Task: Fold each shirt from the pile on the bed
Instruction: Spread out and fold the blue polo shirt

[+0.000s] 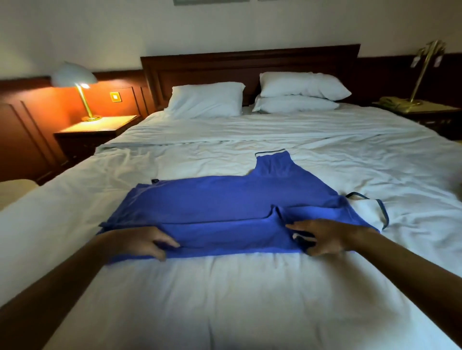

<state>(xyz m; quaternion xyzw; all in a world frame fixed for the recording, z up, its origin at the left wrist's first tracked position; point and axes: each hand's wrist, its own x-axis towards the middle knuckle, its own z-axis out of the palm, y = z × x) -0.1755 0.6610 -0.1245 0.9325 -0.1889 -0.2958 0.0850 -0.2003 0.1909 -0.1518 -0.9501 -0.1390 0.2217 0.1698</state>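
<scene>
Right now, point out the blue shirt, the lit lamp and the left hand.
blue shirt (225, 199), head view, on its flat middle panel.
lit lamp (73, 75), head view, on its shade.
left hand (142, 239), head view, on the back of the hand.

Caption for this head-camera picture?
Left hand and right hand hold the near edge of a blue shirt on a white bed.

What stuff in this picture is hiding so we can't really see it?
All in the head view:
- The blue shirt underside: pressed flat against the bed.
- The right hand: pinching or only resting? It covers most of the sleeve cuff.
- The wall frames: cut off by the top edge.
- The tags on the brass lamp: too small and blurred to read.
</scene>
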